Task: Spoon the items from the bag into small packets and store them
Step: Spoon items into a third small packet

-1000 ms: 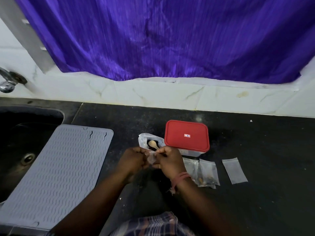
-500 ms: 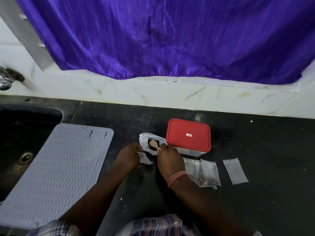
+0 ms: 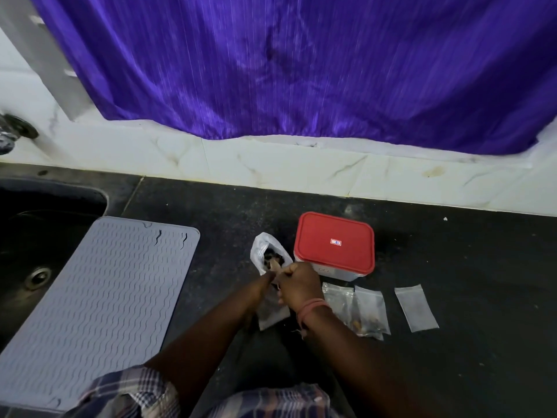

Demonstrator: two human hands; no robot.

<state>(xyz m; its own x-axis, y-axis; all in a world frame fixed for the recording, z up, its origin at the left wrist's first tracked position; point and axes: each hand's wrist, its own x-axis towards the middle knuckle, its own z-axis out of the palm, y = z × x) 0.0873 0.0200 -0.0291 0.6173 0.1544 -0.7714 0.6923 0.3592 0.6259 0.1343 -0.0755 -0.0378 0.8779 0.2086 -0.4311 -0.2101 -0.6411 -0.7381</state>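
A white plastic bag [image 3: 261, 248] lies open on the dark counter, with dark items inside. My right hand [image 3: 299, 285] grips a small wooden spoon [image 3: 275, 263], whose bowl is in the bag's mouth. My left hand [image 3: 261, 287] holds a small clear packet [image 3: 271, 314] just below the bag; its fingers are partly hidden behind the right hand. Two filled packets [image 3: 363, 312] lie to the right of my right wrist. An empty packet [image 3: 416, 307] lies further right. A box with a red lid [image 3: 334, 244] stands shut beside the bag.
A grey ribbed mat [image 3: 99, 300] lies on the left, partly over a dark sink [image 3: 39, 236]. A purple curtain [image 3: 301, 64] hangs above the white tiled wall at the back. The counter [image 3: 482, 267] stretches to the right.
My hands parted from pinching the packet together. The right hand took the spoon at the bag's mouth, and the left hand now holds the packet hanging just below the bag.
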